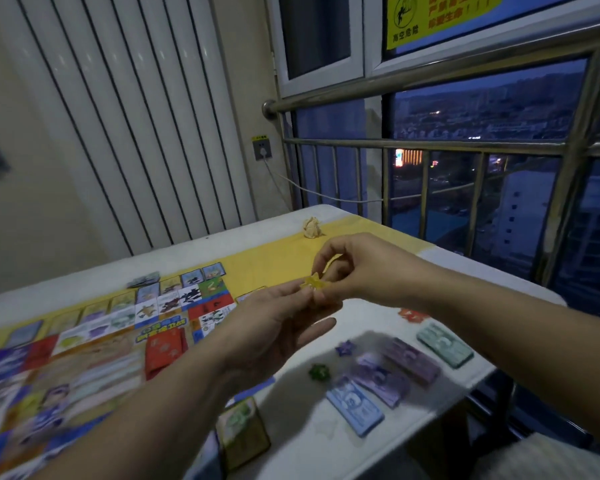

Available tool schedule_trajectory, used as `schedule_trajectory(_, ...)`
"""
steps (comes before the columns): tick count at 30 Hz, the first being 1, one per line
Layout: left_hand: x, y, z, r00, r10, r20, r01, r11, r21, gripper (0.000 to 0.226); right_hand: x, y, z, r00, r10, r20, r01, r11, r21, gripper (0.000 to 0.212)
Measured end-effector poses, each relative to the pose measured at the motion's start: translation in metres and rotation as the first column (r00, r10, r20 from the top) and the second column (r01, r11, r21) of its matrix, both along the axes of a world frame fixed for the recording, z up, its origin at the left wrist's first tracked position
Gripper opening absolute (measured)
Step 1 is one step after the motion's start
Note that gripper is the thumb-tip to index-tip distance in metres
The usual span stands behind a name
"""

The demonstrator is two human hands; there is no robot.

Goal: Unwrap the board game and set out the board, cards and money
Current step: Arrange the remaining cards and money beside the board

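- Board lies open flat on the left of the worktop, a red card deck on its middle; likely set there to be within reach of play.
- Money stacks sit in a slanted row to the right of the board, sorted by colour and apart from each other.
- Purple star token and green star token rest beside the money.
- Crumpled wrapper is parked at the far edge, out of the way.
- Yellow star token is held above the worktop between both hands.
- Left hand: thumb and forefinger pinch the token, other fingers loosely extended.
- Right hand: fingers curled, pinching it from the other side; probably peeling or separating it, though blur hides the detail.
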State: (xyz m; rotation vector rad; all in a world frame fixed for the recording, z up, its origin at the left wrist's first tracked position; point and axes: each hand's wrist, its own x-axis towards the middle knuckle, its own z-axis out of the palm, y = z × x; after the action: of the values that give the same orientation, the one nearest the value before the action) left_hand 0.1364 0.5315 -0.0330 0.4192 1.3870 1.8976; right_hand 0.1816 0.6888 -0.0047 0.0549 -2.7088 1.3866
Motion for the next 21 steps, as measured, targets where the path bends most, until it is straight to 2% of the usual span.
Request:
schedule_trajectory(3,0.017,-0.031,-0.005,0.99,0.106,0.098,-0.109,0.994,0.026,0.021,0.008,-0.039,-0.006,0.994,0.069,-0.091,-0.058,0.992,0.114,0.023)
schedule_trajectory(7,0.034,-0.079,-0.01,0.968,0.201,0.149,-0.199,0.98,-0.028,0.024,0.017,-0.085,-0.019,0.97,0.136,-0.201,-0.072,0.953,0.296,0.022)
schedule_trajectory(12,0.058,-0.14,-0.018,0.944,0.282,0.169,-0.278,0.959,-0.049,0.024,0.028,-0.14,-0.024,0.934,0.258,-0.246,-0.161,0.921,0.355,0.021)
schedule_trajectory(14,0.066,-0.161,-0.021,0.941,0.306,0.144,-0.3,0.952,-0.064,0.023,0.03,-0.158,-0.027,0.942,0.268,-0.201,-0.209,0.939,0.273,0.021)
schedule_trajectory(17,0.076,-0.187,-0.024,0.932,0.342,0.12,-0.333,0.939,-0.084,0.018,0.03,-0.182,-0.034,0.957,0.284,-0.061,-0.281,0.958,0.06,0.019)
schedule_trajectory(21,0.082,-0.217,-0.028,0.929,0.35,0.12,-0.337,0.934,-0.116,0.015,0.027,-0.212,-0.038,0.927,0.356,0.119,-0.345,0.933,-0.101,0.013)
